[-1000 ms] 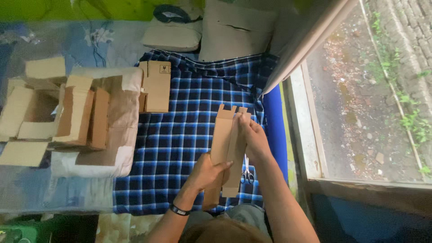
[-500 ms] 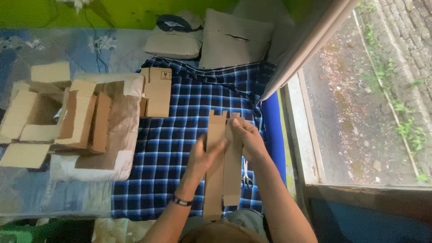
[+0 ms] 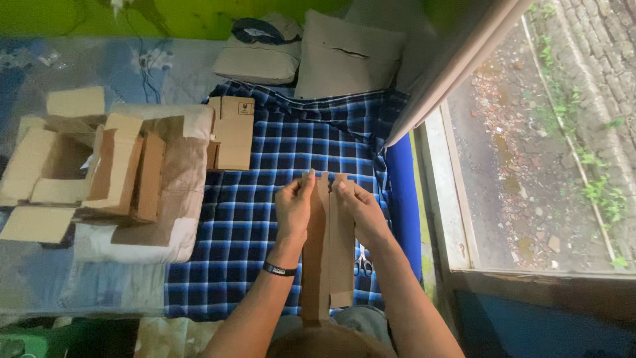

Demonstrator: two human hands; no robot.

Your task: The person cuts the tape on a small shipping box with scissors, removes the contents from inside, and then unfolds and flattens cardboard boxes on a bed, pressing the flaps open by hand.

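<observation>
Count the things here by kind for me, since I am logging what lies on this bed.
Flat cardboard pieces: 2, one held upright by the left hand and right hand as held cardboard, one lying folded cardboard on the plaid blanket.
Open cardboard boxes: 2.
Cushions: 2.
Scissors: 1.
Total: 7.
</observation>
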